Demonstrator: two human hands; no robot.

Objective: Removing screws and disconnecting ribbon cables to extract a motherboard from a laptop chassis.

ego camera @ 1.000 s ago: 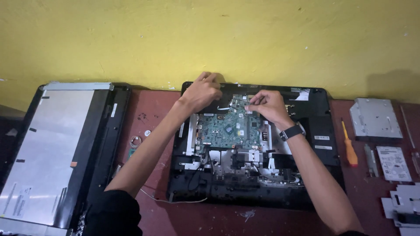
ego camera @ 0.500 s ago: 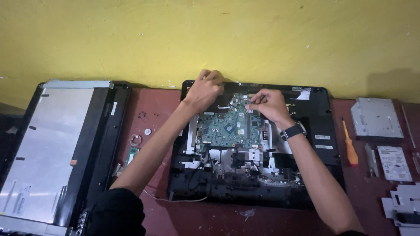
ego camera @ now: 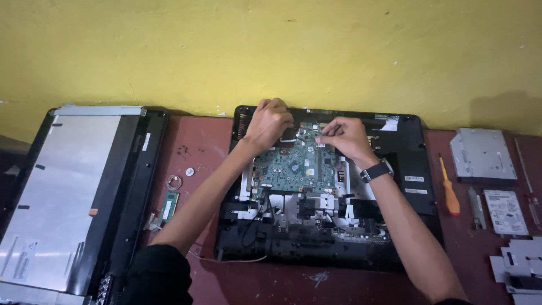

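Both hands working at 12 o'clock edge of green circuit board [ego camera: 293,166] inside opened computer [ego camera: 327,192]: left hand [ego camera: 270,121] curled shut, bracing; right hand [ego camera: 341,135] pinching small part, unclear what; screwdriver [ego camera: 449,192] lying at 3 o'clock on desk [ego camera: 197,147].

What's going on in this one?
A person is bent over an opened computer case lying on a reddish table. The left hand rests at the top edge of the green circuit board, while the right hand pinches something small at the board's upper part; what it is cannot be told. A detached screen panel lies to the left, and an orange screwdriver and a disc drive to the right.
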